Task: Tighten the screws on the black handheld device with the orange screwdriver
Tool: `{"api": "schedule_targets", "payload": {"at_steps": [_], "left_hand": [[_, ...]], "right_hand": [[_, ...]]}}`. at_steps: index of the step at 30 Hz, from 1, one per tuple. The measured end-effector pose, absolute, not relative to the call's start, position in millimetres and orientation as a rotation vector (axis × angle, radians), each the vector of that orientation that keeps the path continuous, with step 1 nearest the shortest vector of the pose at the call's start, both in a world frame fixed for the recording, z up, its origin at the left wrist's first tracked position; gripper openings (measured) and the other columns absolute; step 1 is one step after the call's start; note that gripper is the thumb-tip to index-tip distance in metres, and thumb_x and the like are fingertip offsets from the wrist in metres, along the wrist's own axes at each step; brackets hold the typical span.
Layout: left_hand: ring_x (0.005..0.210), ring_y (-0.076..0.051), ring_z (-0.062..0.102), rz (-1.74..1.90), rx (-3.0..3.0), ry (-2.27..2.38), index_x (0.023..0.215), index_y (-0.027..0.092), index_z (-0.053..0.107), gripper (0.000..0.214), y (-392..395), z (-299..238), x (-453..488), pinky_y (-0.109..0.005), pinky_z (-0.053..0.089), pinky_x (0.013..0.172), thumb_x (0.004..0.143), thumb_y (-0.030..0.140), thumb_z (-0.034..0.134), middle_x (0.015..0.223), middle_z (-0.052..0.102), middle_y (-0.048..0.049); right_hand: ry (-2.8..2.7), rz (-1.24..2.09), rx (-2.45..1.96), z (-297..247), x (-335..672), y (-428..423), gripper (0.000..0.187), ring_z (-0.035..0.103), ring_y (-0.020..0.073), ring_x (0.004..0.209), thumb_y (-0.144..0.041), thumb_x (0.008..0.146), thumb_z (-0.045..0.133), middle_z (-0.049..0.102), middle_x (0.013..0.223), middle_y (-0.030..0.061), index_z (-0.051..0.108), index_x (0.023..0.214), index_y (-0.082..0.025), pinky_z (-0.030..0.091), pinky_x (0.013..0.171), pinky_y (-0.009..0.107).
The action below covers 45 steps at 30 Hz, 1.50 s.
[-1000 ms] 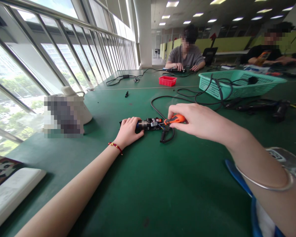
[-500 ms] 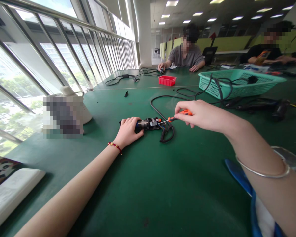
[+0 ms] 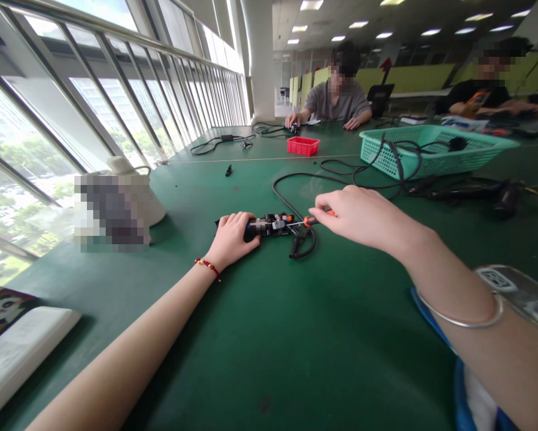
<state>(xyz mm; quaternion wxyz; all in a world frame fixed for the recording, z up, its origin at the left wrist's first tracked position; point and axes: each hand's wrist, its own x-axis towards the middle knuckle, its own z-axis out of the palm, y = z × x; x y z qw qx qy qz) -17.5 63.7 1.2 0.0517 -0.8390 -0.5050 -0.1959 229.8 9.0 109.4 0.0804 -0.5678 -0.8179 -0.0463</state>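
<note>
My left hand (image 3: 235,234) is wrapped around the black body of an opened corded electric device (image 3: 263,226) lying on the green table. A metal cylinder, wires and small orange parts are exposed at its right end. In my right hand (image 3: 356,211) is a screwdriver (image 3: 311,221) with an orange and black handle, its back end partly covered by my fingers. The shaft points left, and its tip is at the exposed parts; exact contact is too small to make out. A black cord (image 3: 314,242) loops beside the device's right end.
A green basket (image 3: 439,164) with cables stands at the back right, beside a red tray (image 3: 303,146). A pale jug (image 3: 154,203) stands left. A blue-edged pouch (image 3: 464,383) lies under my right forearm. Two people sit across the table, one handling a small part.
My right hand has rolled over the screwdriver handle and shifted slightly left, hiding more of the handle. My left hand and the device stay in place.
</note>
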Motion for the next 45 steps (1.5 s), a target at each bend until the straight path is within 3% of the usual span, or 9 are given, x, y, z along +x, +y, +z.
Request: {"api": "schedule_targets", "payload": {"at_steps": [5,9,12,17,23,26,29,36,45], "left_hand": [[0.097,-0.025,0.053,-0.574,-2.553,-1.546,0.105,0.019,0.047,0.034,62.7,3.0,-17.0,-0.04,0.033,0.092,0.076,0.037,0.05,0.102,0.059,-0.0069],[0.097,-0.025,0.053,-0.581,-2.555,-1.537,0.105,0.019,0.047,0.034,63.6,1.6,-17.7,-0.04,0.033,0.092,0.076,0.037,0.05,0.102,0.059,-0.007],[0.097,-0.025,0.053,-0.591,-2.555,-1.53,0.105,0.019,0.047,0.035,64.5,0.3,-18.6,-0.04,0.033,0.092,0.076,0.037,0.05,0.102,0.059,-0.0067],[0.098,-0.025,0.053,-0.598,-2.561,-1.53,0.105,0.019,0.047,0.034,63.7,1.5,-18.3,-0.041,0.033,0.093,0.076,0.037,0.05,0.102,0.058,-0.0069],[0.097,-0.025,0.053,-0.598,-2.566,-1.548,0.105,0.02,0.047,0.033,62.5,3.1,-16.8,-0.04,0.033,0.092,0.076,0.037,0.049,0.102,0.058,-0.0071],[0.098,-0.025,0.053,-0.594,-2.56,-1.54,0.105,0.02,0.047,0.033,63.0,2.5,-17.2,-0.04,0.033,0.092,0.076,0.037,0.049,0.102,0.058,-0.0069],[0.097,-0.025,0.053,-0.593,-2.559,-1.533,0.105,0.019,0.047,0.034,63.6,1.8,-17.7,-0.04,0.033,0.092,0.076,0.037,0.05,0.102,0.058,-0.0067],[0.097,-0.025,0.053,-0.599,-2.562,-1.525,0.105,0.02,0.046,0.034,64.1,0.3,-18.2,-0.04,0.033,0.092,0.076,0.037,0.049,0.102,0.058,-0.0068],[0.098,-0.025,0.053,-0.632,-2.581,-1.519,0.103,0.02,0.047,0.032,65.5,1.5,-19.2,-0.04,0.033,0.092,0.075,0.037,0.05,0.101,0.059,-0.0069]], "right_hand": [[-2.493,-0.168,-1.626,106.2,235.4,11.8,0.008,0.053,0.0148,0.057,-0.027,0.079,0.053,0.064,0.07,0.0008,0.06,0.078,-0.024,0.027,0.049,0.024],[-2.51,-0.3,-1.504,105.2,238.6,14.8,0.015,0.057,0.0152,0.07,-0.013,0.074,0.054,0.067,0.087,-0.0016,0.061,0.08,-0.024,0.027,0.052,0.024],[-2.477,-0.239,-1.507,105.0,232.4,12.6,0.009,0.056,0.0157,0.065,-0.025,0.076,0.056,0.067,0.077,0.0006,0.064,0.077,-0.024,0.03,0.052,0.025],[-2.397,-0.306,-1.625,104.0,222.6,8.4,0.03,0.051,0.0151,0.052,-0.028,0.085,0.041,0.058,0.054,0.0051,0.063,0.065,-0.02,0.027,0.049,0.027],[-2.33,-0.073,-1.576,104.6,237.8,18.4,0.009,0.054,0.0133,0.059,-0.027,0.071,0.058,0.065,0.069,-0.002,0.066,0.074,-0.026,0.029,0.051,0.024],[-2.271,0.106,-1.442,102.5,237.2,21.6,0.014,0.056,0.0125,0.063,-0.021,0.067,0.06,0.066,0.075,-0.0028,0.065,0.079,-0.024,0.033,0.054,0.023],[-2.153,0.226,-1.28,96.9,227.5,21.1,0.015,0.056,0.0123,0.065,-0.026,0.067,0.064,0.066,0.076,-0.0004,0.065,0.08,-0.02,0.037,0.059,0.022],[-1.886,0.087,-1.317,78.9,211.4,19.3,0.032,0.047,0.0122,0.056,-0.045,0.079,0.051,0.058,0.058,0.0003,0.058,0.062,-0.019,0.036,0.057,0.023],[-1.707,0.186,-1.254,73.6,214.8,35.3,0.017,0.047,0.0119,0.056,-0.029,0.073,0.05,0.052,0.058,-0.002,0.047,0.06,-0.02,0.036,0.058,0.023]]}}
